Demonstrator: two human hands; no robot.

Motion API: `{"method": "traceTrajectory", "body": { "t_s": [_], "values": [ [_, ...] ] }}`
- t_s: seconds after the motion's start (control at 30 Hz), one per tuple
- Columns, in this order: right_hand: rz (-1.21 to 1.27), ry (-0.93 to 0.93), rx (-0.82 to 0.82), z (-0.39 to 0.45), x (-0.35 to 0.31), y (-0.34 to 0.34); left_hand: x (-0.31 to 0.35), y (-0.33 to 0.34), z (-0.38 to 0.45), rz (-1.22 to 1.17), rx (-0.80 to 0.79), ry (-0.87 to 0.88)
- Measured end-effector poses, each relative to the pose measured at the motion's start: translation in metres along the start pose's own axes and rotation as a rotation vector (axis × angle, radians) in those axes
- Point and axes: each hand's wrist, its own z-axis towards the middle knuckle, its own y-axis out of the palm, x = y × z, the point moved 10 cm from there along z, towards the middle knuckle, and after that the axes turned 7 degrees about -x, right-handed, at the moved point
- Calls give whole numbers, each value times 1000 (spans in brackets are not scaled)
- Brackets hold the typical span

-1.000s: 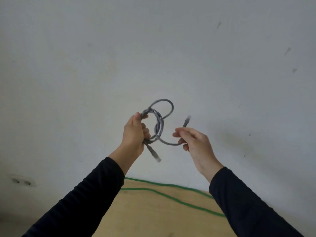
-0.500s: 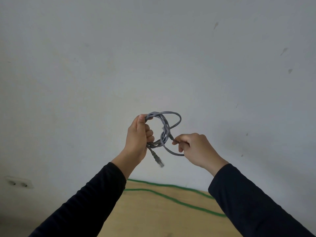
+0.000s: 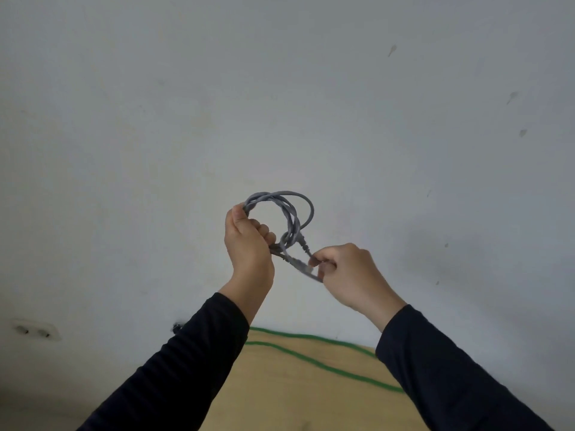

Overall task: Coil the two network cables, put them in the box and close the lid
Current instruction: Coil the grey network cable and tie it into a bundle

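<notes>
I hold a grey network cable (image 3: pixel 292 219) up in front of a pale wall, wound into a small coil of several loops. My left hand (image 3: pixel 249 247) grips the coil's left side, thumb on top. My right hand (image 3: pixel 351 272) pinches the cable's loose end just below and right of the coil, close to a plug (image 3: pixel 304 244). A green cable (image 3: pixel 311 362) lies across the wooden table (image 3: pixel 295 396) below my arms. No box is in view.
A wall socket (image 3: pixel 34 331) sits low on the left of the wall. The table's far edge meets the wall just under my forearms.
My right hand has brought the loose end in from the right to the coil and now holds it tight beside the loops. Both hands sit closer together.
</notes>
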Motion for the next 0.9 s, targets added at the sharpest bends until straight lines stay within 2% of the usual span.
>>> {"method": "traceTrajectory", "body": {
  "t_s": [0.17, 0.33, 0.4, 0.53, 0.63, 0.7, 0.9],
  "values": [
    [211, 117, -92, -6, 2, 15, 1, -4, -4, -106, 87, -9],
    [229, 161, -11, -5, 7, -4, -26, 16, -11, -101, -140, -216],
    [228, 162, 13, -4, 8, -7, -32, 18, -16, -77, -167, -235],
    [191, 253, -36, -5, 27, 0, -13, 6, -6, -160, -44, -152],
    [122, 282, 72, -5, 41, -15, 3, -2, 1, -197, 13, -101],
    [37, 264, 130, -6, 46, -21, 13, -9, 6, -230, 54, -70],
    [-202, 160, 94, -12, 41, 6, 28, -23, 14, -283, 136, -10]
  ]
}}
